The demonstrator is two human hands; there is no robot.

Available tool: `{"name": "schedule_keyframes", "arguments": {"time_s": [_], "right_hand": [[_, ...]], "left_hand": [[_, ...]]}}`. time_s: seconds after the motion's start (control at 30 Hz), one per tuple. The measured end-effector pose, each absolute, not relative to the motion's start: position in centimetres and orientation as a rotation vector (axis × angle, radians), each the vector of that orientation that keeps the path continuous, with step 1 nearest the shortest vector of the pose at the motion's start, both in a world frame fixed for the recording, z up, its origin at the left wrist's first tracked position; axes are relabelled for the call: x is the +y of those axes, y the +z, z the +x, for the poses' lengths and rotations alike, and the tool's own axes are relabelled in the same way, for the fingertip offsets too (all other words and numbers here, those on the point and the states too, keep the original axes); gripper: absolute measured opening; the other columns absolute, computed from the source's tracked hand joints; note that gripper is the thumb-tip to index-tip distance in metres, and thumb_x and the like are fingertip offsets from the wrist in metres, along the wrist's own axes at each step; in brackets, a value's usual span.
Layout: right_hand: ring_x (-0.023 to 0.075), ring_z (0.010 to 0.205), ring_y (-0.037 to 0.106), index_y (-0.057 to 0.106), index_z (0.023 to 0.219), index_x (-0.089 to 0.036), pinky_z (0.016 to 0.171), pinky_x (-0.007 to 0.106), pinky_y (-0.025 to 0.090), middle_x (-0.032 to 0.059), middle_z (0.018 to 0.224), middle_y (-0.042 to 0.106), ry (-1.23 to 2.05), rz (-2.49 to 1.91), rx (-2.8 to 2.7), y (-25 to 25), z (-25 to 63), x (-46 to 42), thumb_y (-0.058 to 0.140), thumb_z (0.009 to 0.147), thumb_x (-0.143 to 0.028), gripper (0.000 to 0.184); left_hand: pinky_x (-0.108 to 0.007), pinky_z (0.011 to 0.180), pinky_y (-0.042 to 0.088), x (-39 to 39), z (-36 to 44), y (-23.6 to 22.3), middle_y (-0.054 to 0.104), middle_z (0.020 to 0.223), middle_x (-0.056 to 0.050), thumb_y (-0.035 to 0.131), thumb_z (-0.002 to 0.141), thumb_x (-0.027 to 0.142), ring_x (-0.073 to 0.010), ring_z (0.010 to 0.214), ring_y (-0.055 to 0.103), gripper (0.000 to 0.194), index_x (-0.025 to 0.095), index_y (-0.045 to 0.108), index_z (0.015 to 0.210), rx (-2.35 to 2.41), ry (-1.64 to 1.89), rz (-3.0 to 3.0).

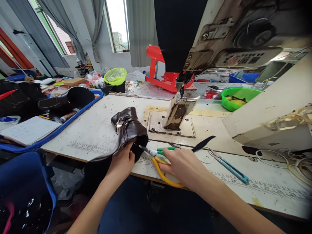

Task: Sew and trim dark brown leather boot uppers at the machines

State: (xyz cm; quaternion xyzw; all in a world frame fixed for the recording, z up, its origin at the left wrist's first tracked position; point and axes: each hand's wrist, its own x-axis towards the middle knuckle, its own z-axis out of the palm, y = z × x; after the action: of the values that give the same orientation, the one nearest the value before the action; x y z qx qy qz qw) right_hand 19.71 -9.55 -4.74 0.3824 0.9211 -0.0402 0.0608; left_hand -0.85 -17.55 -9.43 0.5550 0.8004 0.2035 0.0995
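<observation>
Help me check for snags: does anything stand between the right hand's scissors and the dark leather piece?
Nothing visible does: the scissors in the right hand reach the open end of the dark leather piece. The left hand grips its rim beside them, and the machine post stands beyond.

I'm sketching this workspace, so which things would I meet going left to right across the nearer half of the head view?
White notepad → dark brown buckled boot upper → scissors with yellow and green handles → teal-handled tool → loose pale cord.
</observation>
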Motion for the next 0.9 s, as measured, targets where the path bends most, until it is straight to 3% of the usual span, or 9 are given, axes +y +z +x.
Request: {"name": "schedule_keyframes", "arguments": {"time_s": [0.07,0.17,0.3,0.4,0.6,0.73,0.9], "right_hand": [[0.0222,0.064,0.062,0.060,0.080,-0.022,0.053,0.031,0.020,0.0053,0.069,0.064,-0.330,1.235,2.734,-4.5,21.9,-10.9,0.061,0.093,-0.039,0.021],[0.0207,0.064,0.056,0.053,0.069,-0.025,0.056,0.031,0.027,0.0048,0.069,0.061,-0.973,1.382,2.621,-4.9,25.0,-13.5,0.056,0.090,-0.043,0.028],[0.0145,0.050,0.041,0.052,0.070,-0.024,0.051,0.029,0.025,-0.0015,0.056,0.047,-2.075,1.392,2.035,-7.7,25.6,-16.9,0.054,0.080,-0.074,0.051],[0.0097,0.046,0.037,0.057,0.075,-0.021,0.050,0.025,0.022,-0.0054,0.052,0.042,-2.541,1.328,1.515,-10.8,23.9,-18.9,0.058,0.067,-0.087,0.067],[0.0075,0.041,0.037,0.059,0.070,-0.017,0.049,0.022,0.031,-0.0052,0.044,0.045,-3.067,0.954,1.201,-14.9,20.6,-20.0,0.052,0.086,-0.074,0.060],[0.0065,0.032,0.036,0.058,0.066,-0.017,0.038,0.019,0.029,-0.0056,0.039,0.044,-3.120,0.899,0.998,-16.0,19.4,-19.6,0.053,0.084,-0.077,0.063],[0.0085,0.029,0.041,0.061,0.076,-0.017,0.032,0.017,0.025,-0.0066,0.037,0.043,-3.166,0.992,0.953,-16.4,17.4,-20.0,0.048,0.083,-0.081,0.066]], "left_hand": [[-0.044,0.104,0.052,-19.0,-0.6,-9.2,0.063,0.139,-0.011,0.041,0.092,0.021,-0.0288,0.127,0.060,0.049,0.016,0.058,0.138,2.337,0.552,1.676],[-0.053,0.097,0.055,-20.5,-0.2,-8.9,0.068,0.130,-0.017,0.042,0.096,0.030,-0.0359,0.117,0.066,0.047,0.012,0.061,0.135,2.334,0.509,1.717],[-0.047,0.107,0.049,-20.1,-0.2,-9.0,0.069,0.132,-0.004,0.042,0.101,0.032,-0.0280,0.119,0.066,0.039,0.028,0.061,0.135,2.274,0.548,1.928],[-0.041,0.107,0.049,-19.5,-0.5,-9.7,0.071,0.128,-0.001,0.043,0.100,0.025,-0.0255,0.118,0.066,0.034,0.027,0.070,0.121,2.291,0.572,2.049],[-0.036,0.089,0.055,-18.9,-0.6,-10.5,0.078,0.109,-0.006,0.046,0.100,0.019,-0.0262,0.099,0.073,0.028,0.021,0.072,0.109,2.431,0.564,2.181],[-0.030,0.070,0.053,-18.5,-0.4,-10.9,0.078,0.090,-0.005,0.051,0.099,0.019,-0.0238,0.081,0.074,0.021,0.020,0.072,0.100,2.545,0.613,2.221],[-0.029,0.061,0.050,-18.4,-0.8,-11.6,0.077,0.088,-0.004,0.051,0.099,0.018,-0.0216,0.072,0.073,0.019,0.019,0.070,0.097,2.563,0.700,2.323]]}}
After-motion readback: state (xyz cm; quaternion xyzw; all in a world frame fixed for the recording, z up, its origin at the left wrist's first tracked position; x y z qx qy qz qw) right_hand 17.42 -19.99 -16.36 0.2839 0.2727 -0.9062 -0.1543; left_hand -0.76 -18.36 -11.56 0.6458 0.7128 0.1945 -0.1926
